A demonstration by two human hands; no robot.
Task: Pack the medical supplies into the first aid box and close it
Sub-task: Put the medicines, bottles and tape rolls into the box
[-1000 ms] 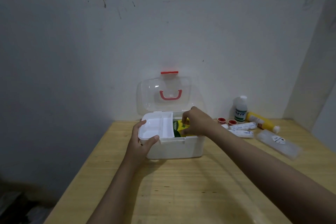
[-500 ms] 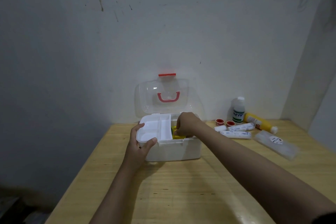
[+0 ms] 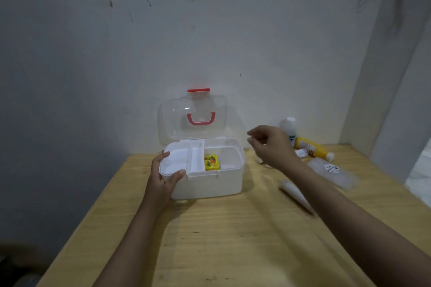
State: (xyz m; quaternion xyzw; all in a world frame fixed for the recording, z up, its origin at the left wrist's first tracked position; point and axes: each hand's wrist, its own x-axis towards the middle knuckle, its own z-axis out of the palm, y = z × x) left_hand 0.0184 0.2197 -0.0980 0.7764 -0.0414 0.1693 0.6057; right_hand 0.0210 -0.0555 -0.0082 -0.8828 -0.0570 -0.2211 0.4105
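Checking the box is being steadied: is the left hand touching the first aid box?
Touching. The head view shows the left hand gripping the near left corner of the first aid box, thumb on its front rim, fingers on its side.

Left hand [image 3: 163,178] curled in a grip; right hand [image 3: 271,147] raised, fingers [image 3: 253,134] loosely bent.

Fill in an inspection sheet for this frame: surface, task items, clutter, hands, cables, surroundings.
Surface: light wooden table, grain visible.
Task items: white plastic first aid box, clear lid upright, open; small yellow printed carton inside beside the white divider tray. Still outside, right of box: white bottle, yellow bottle lying down, clear flat case, white tube, blurred.
Clutter: nothing seen.
Hands: left hand grips the box's left corner; right hand in the air, holding nothing.
Cables: nothing seen.
Surroundings: stained grey wall.
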